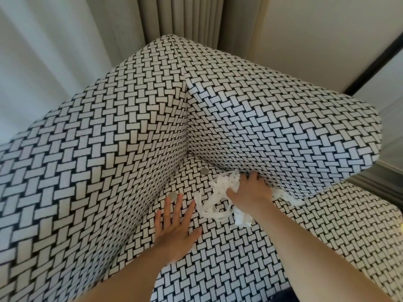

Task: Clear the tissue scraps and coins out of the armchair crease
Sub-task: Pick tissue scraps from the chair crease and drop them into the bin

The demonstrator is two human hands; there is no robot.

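The armchair (113,136) is covered in a black-and-white basket-weave cloth, and I look down into its back corner. White tissue scraps (214,199) lie along the crease under the right cushion. My right hand (250,190) grips a bunch of them at that crease. More scraps (285,196) trail out to the right of the hand. One silver coin (204,171) lies on the seat near the corner. A second coin (173,196) sits by the left crease, with my left hand (174,227) flat on the seat and a fingertip touching it.
Beige curtains (181,16) hang behind the chair and a pale wall stands to the right. A dark vertical frame (375,59) runs along the far right. The seat cushion (239,258) spreads towards me.
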